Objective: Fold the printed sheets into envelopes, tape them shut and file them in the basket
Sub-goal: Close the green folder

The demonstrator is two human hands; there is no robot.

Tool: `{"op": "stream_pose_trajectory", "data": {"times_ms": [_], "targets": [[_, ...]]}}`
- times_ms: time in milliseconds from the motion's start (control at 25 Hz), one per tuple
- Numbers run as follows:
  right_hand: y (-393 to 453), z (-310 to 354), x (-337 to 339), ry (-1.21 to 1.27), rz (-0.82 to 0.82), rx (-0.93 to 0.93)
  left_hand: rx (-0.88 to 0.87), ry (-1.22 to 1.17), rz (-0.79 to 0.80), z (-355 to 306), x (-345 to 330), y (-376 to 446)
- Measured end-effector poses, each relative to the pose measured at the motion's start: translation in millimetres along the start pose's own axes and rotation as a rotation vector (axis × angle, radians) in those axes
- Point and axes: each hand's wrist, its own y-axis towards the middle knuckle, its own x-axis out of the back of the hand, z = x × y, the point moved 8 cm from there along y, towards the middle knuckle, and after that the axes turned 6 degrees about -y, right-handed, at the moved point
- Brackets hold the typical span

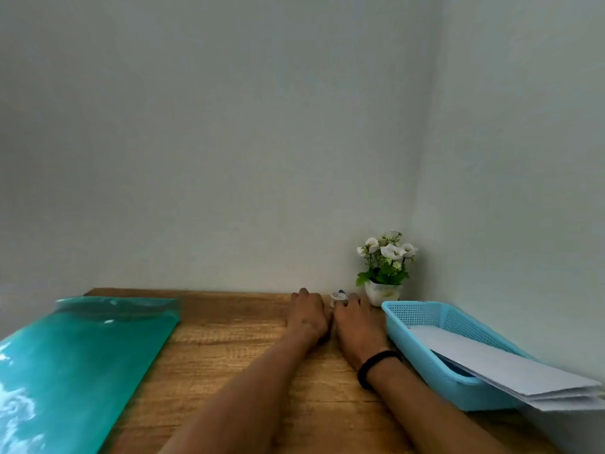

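Wooden desk (229, 348), grey walls, both hands' grip unclear beside tape roll (337, 298)

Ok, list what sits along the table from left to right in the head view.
Green sheet → left hand → small tape roll → right hand → flower pot → blue basket holding the white folded papers.
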Motion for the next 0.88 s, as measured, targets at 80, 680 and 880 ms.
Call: {"op": "stream_pose_trajectory", "data": {"times_ms": [80, 680, 880], "targets": [[-3, 17, 19, 0.061, -0.008, 0.113, -0.077, -0.007, 0.150, 3, 19, -14], [35, 348, 121, 0.600, -0.140, 0.564, 0.293, 0.110, -0.289, 298, 237, -178], [33, 356, 110, 0.626, -0.169, 0.503, 0.307, 0.043, -0.353, 306, 238, -179]]}}
